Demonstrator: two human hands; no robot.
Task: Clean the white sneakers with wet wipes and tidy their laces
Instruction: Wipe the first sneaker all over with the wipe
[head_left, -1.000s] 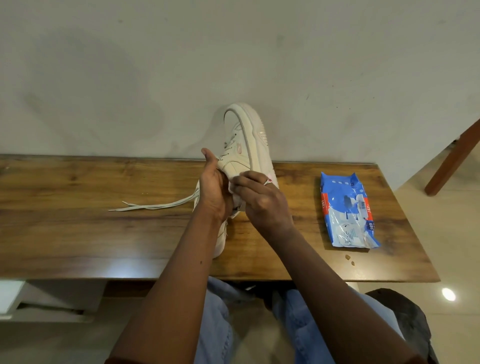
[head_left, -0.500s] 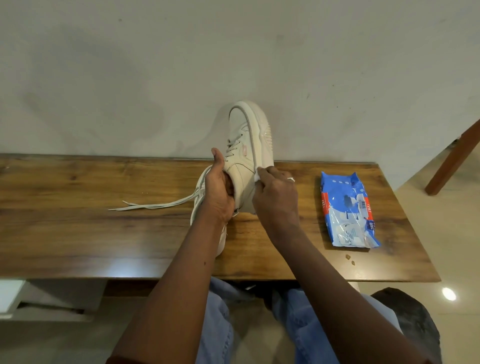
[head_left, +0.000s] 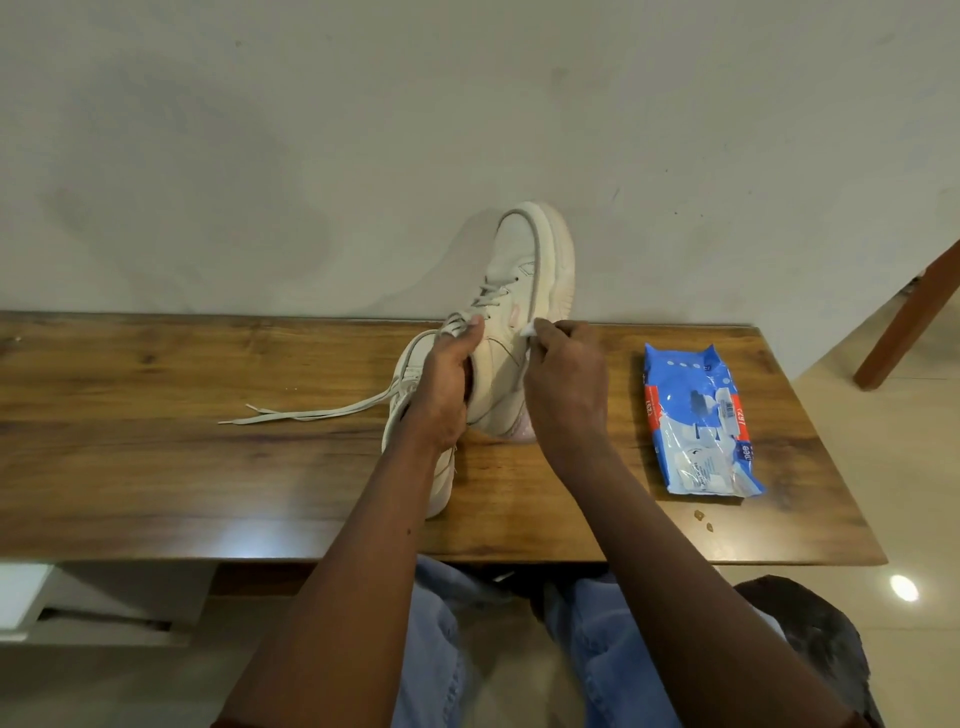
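One white sneaker (head_left: 524, 270) stands tilted with its heel on the wooden table (head_left: 156, 467) and its toe up toward the wall. My left hand (head_left: 441, 389) grips it at the collar, thumb on the laces. My right hand (head_left: 563, 384) pinches a small white wet wipe (head_left: 529, 332) against the sneaker's side near the sole. A second white sneaker (head_left: 415, 374) lies on the table behind my left hand, mostly hidden. Its loose laces (head_left: 306, 414) trail left across the wood.
A blue and white wet wipe pack (head_left: 696, 421) lies flat on the table's right part. Small crumbs (head_left: 704, 521) sit near the front right edge. A brown wooden leg (head_left: 909, 322) stands at far right. The wall runs right behind the table.
My right hand has slid the wipe from the sneaker's heel part up along its side toward the sole edge. The sneaker has tipped a little rightward in my left hand's grip.
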